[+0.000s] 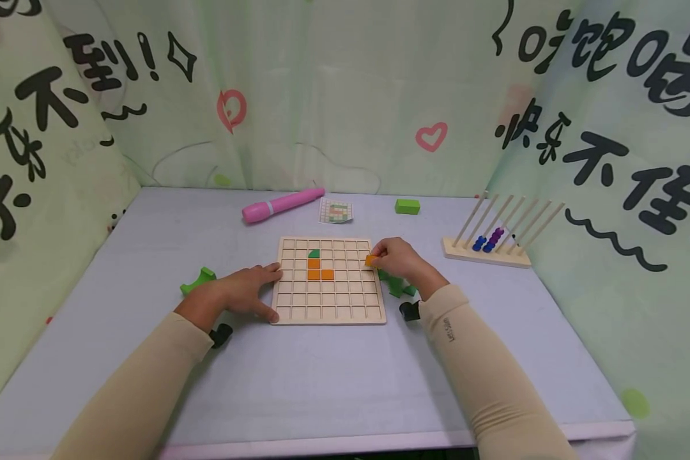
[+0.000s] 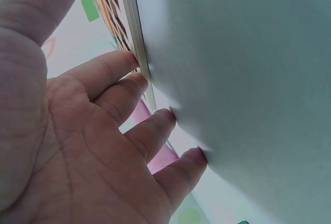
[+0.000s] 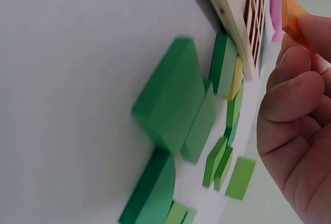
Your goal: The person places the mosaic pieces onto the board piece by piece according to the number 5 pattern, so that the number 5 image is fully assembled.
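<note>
A wooden grid board [image 1: 353,306] lies flat on the table. Set in its squares are one green piece [image 1: 314,253] and several orange square tiles [image 1: 314,263]. With fingers stretched out, my left hand [image 1: 238,291] touches the board's left edge; in the left wrist view its fingertips [image 2: 129,58] rest along that side. Thumb and fingers of my right hand [image 1: 402,260] pinch an orange tile [image 3: 292,19] above the board's right edge. Loose green blocks [image 3: 173,94] lie on the table below that hand, partly hidden by it in the head view.
Beyond the board are a pink pen-shaped object [image 1: 283,204], a small pattern card [image 1: 336,211] and a light green block [image 1: 407,206]. A wooden peg stand [image 1: 485,252] with blue and purple beads stands at right. Green curved blocks [image 1: 198,280] lie behind the left hand.
</note>
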{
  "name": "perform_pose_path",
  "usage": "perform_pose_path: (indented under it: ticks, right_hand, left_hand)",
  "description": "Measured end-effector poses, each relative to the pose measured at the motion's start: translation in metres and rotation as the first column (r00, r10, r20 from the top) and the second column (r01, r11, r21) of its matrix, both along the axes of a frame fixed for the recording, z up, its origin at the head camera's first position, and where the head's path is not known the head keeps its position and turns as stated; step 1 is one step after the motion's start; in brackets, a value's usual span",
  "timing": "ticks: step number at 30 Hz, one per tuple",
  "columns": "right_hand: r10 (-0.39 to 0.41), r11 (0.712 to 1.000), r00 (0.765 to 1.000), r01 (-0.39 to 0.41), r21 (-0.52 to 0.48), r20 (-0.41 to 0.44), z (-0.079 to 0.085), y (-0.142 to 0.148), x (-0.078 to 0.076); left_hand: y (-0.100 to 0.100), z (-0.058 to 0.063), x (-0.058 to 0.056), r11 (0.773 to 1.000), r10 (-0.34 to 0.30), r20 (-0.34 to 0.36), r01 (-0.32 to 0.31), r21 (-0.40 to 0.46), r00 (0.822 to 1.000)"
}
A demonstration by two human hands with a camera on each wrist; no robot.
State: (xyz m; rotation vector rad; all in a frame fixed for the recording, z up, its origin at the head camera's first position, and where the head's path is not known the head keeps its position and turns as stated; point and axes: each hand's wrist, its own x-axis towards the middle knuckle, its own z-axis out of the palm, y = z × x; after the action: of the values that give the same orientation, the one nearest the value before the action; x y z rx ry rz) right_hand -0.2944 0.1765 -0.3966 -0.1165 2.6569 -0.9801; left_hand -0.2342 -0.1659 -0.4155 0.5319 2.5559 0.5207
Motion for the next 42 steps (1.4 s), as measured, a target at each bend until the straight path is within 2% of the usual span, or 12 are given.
perform_pose_path:
  ticks: [13, 22, 30, 42]
  right_hand:
    - [0.131, 0.991, 0.991, -0.131, 0.009, -0.003, -0.004, -0.032, 0.007]
    - [0.161, 0.986, 0.987, -0.161, 0.04, 0.01, -0.006, -0.049, 0.007]
    - [0.152, 0.986, 0.988, -0.153, 0.073, 0.023, -0.006, -0.055, 0.008]
    - [0.188, 0.966, 0.982, -0.183, 0.183, -0.008, -0.003, -0.061, 0.005]
  left_hand:
    - [0.001, -0.001, 0.0, 1.0, -0.001, 0.006, 0.001, 0.008, 1.0]
    - [0.001, 0.0, 0.001, 1.0, 0.007, 0.005, -0.007, -0.001, 1.0]
    - [0.001, -0.001, 0.001, 1.0, 0.013, 0.01, -0.013, 0.0, 1.0]
    - [-0.001, 0.001, 0.001, 1.0, 0.01, 0.013, -0.01, 0.008, 1.0]
